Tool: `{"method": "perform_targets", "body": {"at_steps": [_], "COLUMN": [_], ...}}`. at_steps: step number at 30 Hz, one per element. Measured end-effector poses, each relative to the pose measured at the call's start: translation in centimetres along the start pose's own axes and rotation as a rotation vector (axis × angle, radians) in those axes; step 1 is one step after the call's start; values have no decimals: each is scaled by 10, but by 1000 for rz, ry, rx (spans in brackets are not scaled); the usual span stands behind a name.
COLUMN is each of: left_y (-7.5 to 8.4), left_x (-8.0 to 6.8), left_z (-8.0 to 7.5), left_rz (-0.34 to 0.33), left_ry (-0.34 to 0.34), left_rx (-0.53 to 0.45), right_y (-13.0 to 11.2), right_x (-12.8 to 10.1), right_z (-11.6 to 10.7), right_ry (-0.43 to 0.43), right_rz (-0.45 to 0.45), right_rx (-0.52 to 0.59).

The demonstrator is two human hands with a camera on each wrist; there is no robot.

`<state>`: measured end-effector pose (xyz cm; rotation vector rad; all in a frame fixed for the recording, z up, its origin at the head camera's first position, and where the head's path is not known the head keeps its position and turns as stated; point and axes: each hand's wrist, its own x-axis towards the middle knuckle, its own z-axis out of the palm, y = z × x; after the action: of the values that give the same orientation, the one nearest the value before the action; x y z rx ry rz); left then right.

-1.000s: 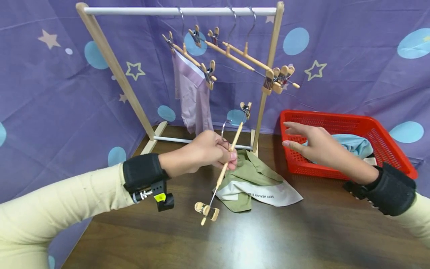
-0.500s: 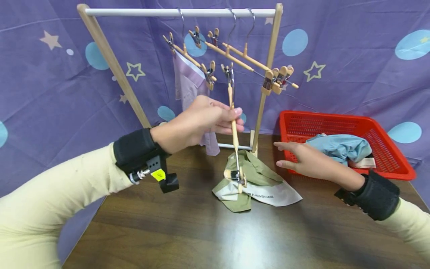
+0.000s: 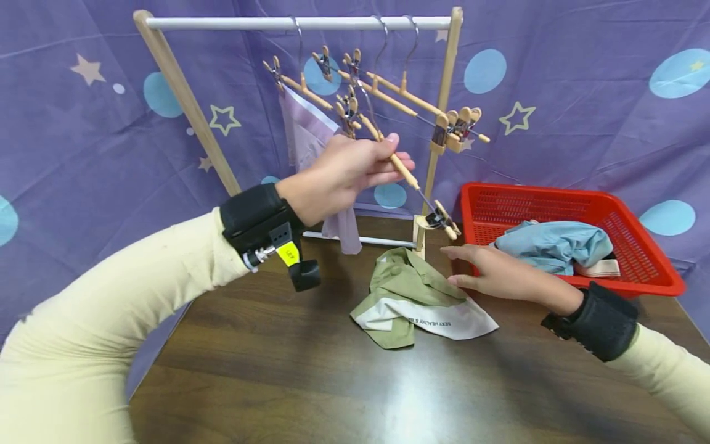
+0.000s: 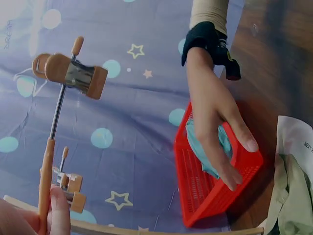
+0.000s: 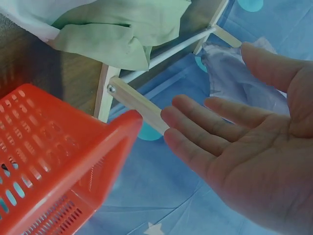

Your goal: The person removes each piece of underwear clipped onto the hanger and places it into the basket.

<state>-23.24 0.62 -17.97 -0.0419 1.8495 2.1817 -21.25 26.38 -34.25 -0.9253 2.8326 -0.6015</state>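
Left hand (image 3: pixel 344 172) pinches wooden clip hanger (image 3: pixel 396 166) mid-bar, tilted, held up nr the rack. Right hand (image 3: pixel 488 274), fingers flat, holding nothing, hovers by green shorts (image 3: pixel 410 293) on tabletop (image 3: pixel 333 382). Level hanger w/ waistband before clipping.

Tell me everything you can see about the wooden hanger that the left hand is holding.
The hanger is a light wooden bar with a metal rod and a wooden, metal-sprung clip at each end. The left hand pinches its middle in the air before the rack. It tilts, one clip up near the hung hangers, the other down by the red basket. It carries no garment.
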Motion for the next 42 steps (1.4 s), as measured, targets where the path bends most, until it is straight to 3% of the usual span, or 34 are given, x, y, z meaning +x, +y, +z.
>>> {"method": "perform_targets", "body": {"at_steps": [8,20,24,32,42], "left_y": [0,13,12,-2,-20], "left_x": [7,19,20,19,26], "left_z": [17,31,29,11,3], "left_rz": [1,23,42,81,63], "left_ry": [14,68,115,210,221], "left_rx": [-37,-102,-150,-154,-154], "right_y": [3,6,8,10,8], "right_x": [2,-1,-1,-3,-3], "right_z": [8,12,17,21,25], "right_ry": [-39,-82,-99,-133,-151], "right_rz": [-7,10,7,0,6], "right_rx": [32,43,51,91,93]}}
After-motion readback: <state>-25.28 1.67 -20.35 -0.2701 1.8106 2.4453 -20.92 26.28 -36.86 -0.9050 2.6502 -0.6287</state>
